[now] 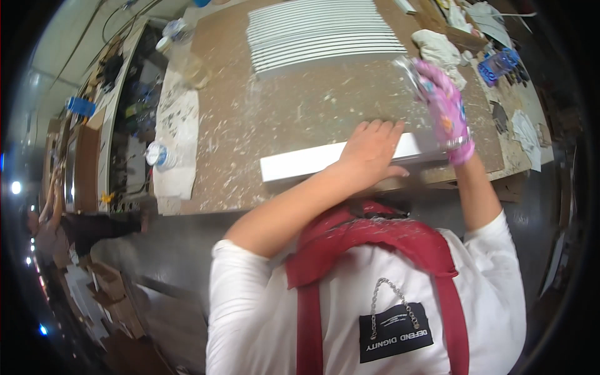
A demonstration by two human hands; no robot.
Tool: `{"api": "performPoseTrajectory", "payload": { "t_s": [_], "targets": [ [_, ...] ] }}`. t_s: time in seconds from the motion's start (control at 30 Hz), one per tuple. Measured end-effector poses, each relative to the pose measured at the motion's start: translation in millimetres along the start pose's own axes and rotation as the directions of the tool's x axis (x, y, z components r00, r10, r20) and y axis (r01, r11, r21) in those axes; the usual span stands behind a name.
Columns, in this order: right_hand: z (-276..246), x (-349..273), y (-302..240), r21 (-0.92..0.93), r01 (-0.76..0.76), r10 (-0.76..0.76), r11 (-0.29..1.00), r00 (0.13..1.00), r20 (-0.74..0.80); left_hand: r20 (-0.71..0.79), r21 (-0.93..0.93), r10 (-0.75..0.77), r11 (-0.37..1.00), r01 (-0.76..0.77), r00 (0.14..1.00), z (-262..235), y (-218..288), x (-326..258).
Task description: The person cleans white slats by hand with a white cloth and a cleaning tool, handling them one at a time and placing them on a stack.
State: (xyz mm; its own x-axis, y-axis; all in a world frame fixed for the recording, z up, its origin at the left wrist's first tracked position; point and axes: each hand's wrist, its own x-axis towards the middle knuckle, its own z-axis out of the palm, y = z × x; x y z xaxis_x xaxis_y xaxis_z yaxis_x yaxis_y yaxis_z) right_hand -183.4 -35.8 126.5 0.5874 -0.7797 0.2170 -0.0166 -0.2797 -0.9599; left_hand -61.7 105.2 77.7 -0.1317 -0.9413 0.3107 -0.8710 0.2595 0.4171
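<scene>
A long white rectangular bar (300, 164) lies near the front edge of the brown work table (250, 119). Across it rests my bare left hand (374, 149), fingers over the far side and thumb on the near side, gripping it. My right hand (442, 106), in a pink patterned glove, is raised past the bar's right end with its fingers closed. A shiny, silvery thing (409, 74) juts from those fingers toward the upper left; motion blur hides its kind. Farther back, several white strips (325, 34) lie side by side in a neat row.
Along the left edge lie a stained cloth (177, 125), a white tub (160, 155) and a clear bottle (195, 72). At the right are a crumpled white rag (439, 51) and a blue bottle (498, 66). Another person (59, 234) is at the far left.
</scene>
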Motion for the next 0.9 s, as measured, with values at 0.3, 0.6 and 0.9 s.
{"api": "performPoseTrajectory", "payload": {
  "t_s": [0.3,0.6,0.9],
  "targets": [
    [-27,-36,28,0.113,-0.006,0.038,0.994,0.958,-0.284,0.148,0.488,-0.382,0.83,0.268,0.912,-20,-173,83],
    [-42,-39,24,0.114,-0.008,0.034,0.993,0.973,-0.23,0.304,0.461,-0.086,0.885,-0.067,0.949,9,-175,68],
    [-43,-40,19,0.121,0.0,0.029,0.993,0.972,-0.232,0.282,0.361,-0.1,0.933,-0.009,0.954,32,-181,113]
  ]
}}
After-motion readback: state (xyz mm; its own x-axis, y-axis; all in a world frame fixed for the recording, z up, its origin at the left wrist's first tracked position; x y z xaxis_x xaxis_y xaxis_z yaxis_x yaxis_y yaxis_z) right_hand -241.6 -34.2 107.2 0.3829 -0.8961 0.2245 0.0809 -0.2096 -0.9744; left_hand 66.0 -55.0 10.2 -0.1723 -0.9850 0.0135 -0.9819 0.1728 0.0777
